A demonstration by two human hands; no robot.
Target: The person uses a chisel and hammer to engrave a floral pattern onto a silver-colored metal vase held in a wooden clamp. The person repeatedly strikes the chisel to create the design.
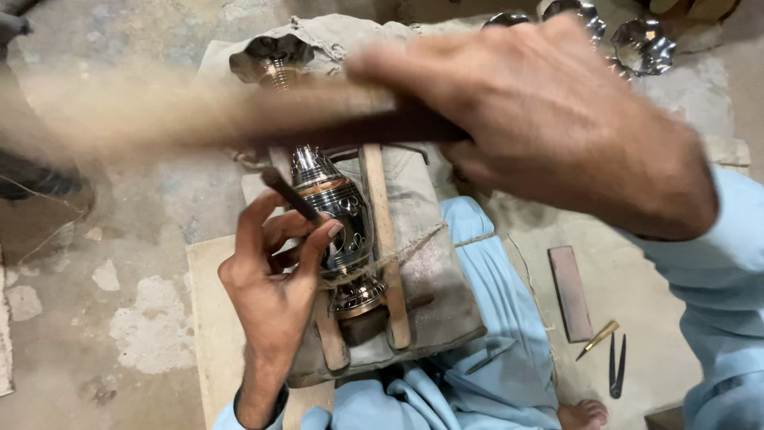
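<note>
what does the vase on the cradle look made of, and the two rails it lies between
The vase looks like polished metal: mirror-bright silver bands with a coppery band and dark engraved patterns. The two rails look like bare, unfinished wood, pale tan and matte with worn edges. The exact metal cannot be told from its look.

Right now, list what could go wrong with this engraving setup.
The right hand swings a blurred wooden mallet close above the left hand, whose fingertips pinch the chisel; a miss could hit them. The metal vase is held between wooden slats only by twine, so it might roll.
</note>
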